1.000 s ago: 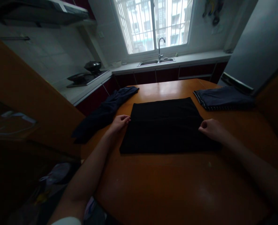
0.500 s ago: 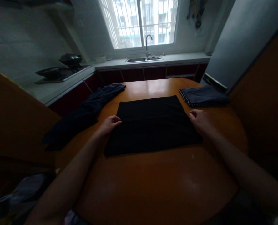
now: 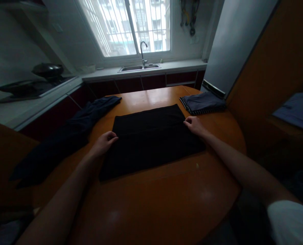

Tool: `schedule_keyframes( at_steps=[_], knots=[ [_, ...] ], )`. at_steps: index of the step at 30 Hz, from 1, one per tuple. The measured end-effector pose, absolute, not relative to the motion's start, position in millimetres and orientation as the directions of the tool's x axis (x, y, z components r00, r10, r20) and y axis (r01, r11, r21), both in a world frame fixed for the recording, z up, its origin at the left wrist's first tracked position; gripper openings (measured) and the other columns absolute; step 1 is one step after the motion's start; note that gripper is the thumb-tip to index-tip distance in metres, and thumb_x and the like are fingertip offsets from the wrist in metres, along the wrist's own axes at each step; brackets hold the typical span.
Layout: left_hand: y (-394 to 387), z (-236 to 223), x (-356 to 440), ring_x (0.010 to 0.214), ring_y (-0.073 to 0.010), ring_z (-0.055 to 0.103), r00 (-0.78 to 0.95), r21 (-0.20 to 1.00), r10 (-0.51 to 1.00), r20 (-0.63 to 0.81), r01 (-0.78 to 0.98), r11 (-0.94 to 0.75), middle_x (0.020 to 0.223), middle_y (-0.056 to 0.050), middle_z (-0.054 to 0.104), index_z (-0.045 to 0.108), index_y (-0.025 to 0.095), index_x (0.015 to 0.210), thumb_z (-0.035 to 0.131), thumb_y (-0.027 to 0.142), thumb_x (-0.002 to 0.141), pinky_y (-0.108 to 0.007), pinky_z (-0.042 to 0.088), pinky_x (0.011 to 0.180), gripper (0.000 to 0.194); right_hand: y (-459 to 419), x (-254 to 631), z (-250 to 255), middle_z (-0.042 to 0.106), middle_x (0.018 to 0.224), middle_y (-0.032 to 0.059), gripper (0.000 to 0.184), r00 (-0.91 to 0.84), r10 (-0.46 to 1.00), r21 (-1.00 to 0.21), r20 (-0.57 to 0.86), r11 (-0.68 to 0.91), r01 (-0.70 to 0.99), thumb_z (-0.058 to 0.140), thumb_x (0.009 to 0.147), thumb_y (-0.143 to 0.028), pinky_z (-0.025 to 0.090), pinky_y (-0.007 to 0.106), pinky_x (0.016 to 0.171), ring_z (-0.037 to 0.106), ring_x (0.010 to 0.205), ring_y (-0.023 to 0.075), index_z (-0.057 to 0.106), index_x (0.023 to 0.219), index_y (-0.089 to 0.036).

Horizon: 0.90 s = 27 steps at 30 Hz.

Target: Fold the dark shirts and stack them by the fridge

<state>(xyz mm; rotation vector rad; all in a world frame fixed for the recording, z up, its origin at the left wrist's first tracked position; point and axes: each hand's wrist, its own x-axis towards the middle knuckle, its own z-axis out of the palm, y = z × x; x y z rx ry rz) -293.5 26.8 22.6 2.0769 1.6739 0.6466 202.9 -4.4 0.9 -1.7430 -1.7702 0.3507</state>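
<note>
Black cloth [image 3: 151,141] lies flat on the worktop [image 3: 151,200], mid-surface, right in front of the person. Long axis runs left-right, across the person's line of sight, skewed a bit: right end sits farther off, left end nearer. Short sides splay outward toward the person as I see it. Outline four-sided, edges fairly straight, corners crisp. Faint crease or ridge runs across it roughly parallel to the long axis, about level with the hands. Surface matte, deep black, weave too dark to read; can't tell how many layers.

Left hand [image 3: 105,142]: fingers curled, thumb and index nearly together, pinching the cloth's left edge. Right hand [image 3: 194,124]: same pinch on the right edge, other fingers tucked in. Hands sit at opposite ends, well apart, cloth spanning between them.

Worktop is glossy orange-brown, wood-looking, rounded at the right, window glare on the far part. Navy garment [image 3: 73,124] on the left: loose, rumpled, long, slanting from the far edge toward the near left and hanging past the side. Folded grey-blue cloth [image 3: 203,101] at far right, just beyond the black one: squarish stack, soft and matte, dark patterned trim along its near and left edges.
</note>
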Motion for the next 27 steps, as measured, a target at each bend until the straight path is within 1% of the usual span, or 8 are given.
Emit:
schedule_keyframes(
  at_steps=[4, 7, 10, 14, 16, 19, 22, 27],
  knots=[
    [31, 21, -292, 0.085, -0.0262, 0.064, 0.155, 0.500, 0.980, 0.128, 0.843, -0.199, 0.089, -0.006, 0.069, 0.064, 0.022, 0.088, 0.064, 0.058, 0.076, -0.038, 0.053, 0.081, 0.038, -10, 203, 4, 0.075, 0.099, 0.0119, 0.018, 0.070, 0.974, -0.493, 0.215, 0.047, 0.869, 0.063, 0.091, -0.030, 0.052, 0.036, 0.088, 0.068, 0.093, 0.0239, 0.072, 0.098, -0.016],
    [19, 26, -278, 0.112, -0.0311, 0.062, 0.232, 0.392, 0.942, 0.244, 0.864, -0.315, 0.117, -0.014, 0.068, 0.066, 0.018, 0.110, 0.059, 0.051, 0.085, -0.045, 0.047, 0.102, 0.042, -23, 190, 10, 0.069, 0.118, 0.0168, 0.031, 0.009, 0.937, -0.402, 0.350, 0.141, 0.904, 0.056, 0.095, -0.032, 0.048, 0.048, 0.101, 0.062, 0.114, 0.0320, 0.069, 0.118, -0.016],
    [-10, 30, -249, 0.140, -0.0301, 0.045, 0.440, 0.322, 0.867, 0.235, 0.806, -0.496, 0.151, -0.015, 0.050, 0.054, 0.017, 0.139, 0.045, 0.048, 0.097, -0.048, 0.032, 0.118, 0.053, -43, 165, 12, 0.055, 0.146, 0.0156, 0.048, -0.248, 0.880, -0.334, 0.404, 0.395, 0.856, 0.045, 0.099, -0.033, 0.036, 0.053, 0.116, 0.045, 0.139, 0.0334, 0.054, 0.144, -0.019],
    [-51, 21, -202, 0.155, -0.0306, 0.016, 0.609, 0.259, 0.792, 0.046, 0.758, -0.598, 0.167, -0.010, 0.024, 0.034, 0.024, 0.157, 0.038, 0.053, 0.102, -0.053, 0.014, 0.123, 0.063, -58, 139, -2, 0.030, 0.165, 0.0093, 0.063, -0.544, 0.806, -0.284, 0.235, 0.592, 0.754, 0.039, 0.102, -0.048, 0.024, 0.056, 0.122, 0.023, 0.153, 0.0286, 0.030, 0.160, -0.025],
    [-62, 15, -189, 0.156, -0.0320, 0.004, 0.631, 0.236, 0.776, 0.001, 0.754, -0.613, 0.170, -0.009, 0.011, 0.023, 0.025, 0.161, 0.037, 0.057, 0.102, -0.056, 0.010, 0.123, 0.068, -56, 140, -13, 0.027, 0.166, 0.0113, 0.068, -0.516, 0.839, -0.270, 0.174, 0.544, 0.794, 0.036, 0.101, -0.055, 0.022, 0.056, 0.122, 0.021, 0.153, 0.0284, 0.028, 0.160, -0.022],
    [-65, 11, -190, 0.156, -0.0302, 0.000, 0.626, 0.229, 0.780, -0.018, 0.761, -0.606, 0.170, -0.006, 0.005, 0.013, 0.030, 0.163, 0.032, 0.060, 0.103, -0.055, 0.007, 0.124, 0.069, -48, 156, -26, 0.028, 0.165, 0.0132, 0.072, -0.401, 0.904, -0.237, 0.151, 0.427, 0.873, 0.034, 0.100, -0.059, 0.020, 0.055, 0.123, 0.022, 0.153, 0.0287, 0.031, 0.159, -0.019],
    [-57, 11, -209, 0.156, -0.0291, 0.004, 0.571, 0.227, 0.821, -0.020, 0.802, -0.552, 0.170, -0.006, 0.005, 0.014, 0.031, 0.163, 0.031, 0.060, 0.103, -0.054, 0.007, 0.124, 0.068, -45, 176, -32, 0.029, 0.164, 0.0118, 0.072, -0.308, 0.940, -0.221, 0.147, 0.334, 0.916, 0.032, 0.099, -0.059, 0.019, 0.056, 0.123, 0.023, 0.153, 0.0287, 0.032, 0.159, -0.020],
    [-41, 8, -267, 0.156, -0.0295, 0.011, 0.399, 0.232, 0.917, -0.015, 0.893, -0.385, 0.168, -0.014, 0.014, 0.021, 0.019, 0.162, 0.036, 0.056, 0.102, -0.055, 0.010, 0.124, 0.072, -52, 206, -38, 0.028, 0.165, 0.0107, 0.070, -0.242, 0.959, -0.216, 0.146, 0.270, 0.938, 0.030, 0.100, -0.057, 0.022, 0.061, 0.121, 0.023, 0.152, 0.0305, 0.031, 0.159, -0.021]
  ],
)
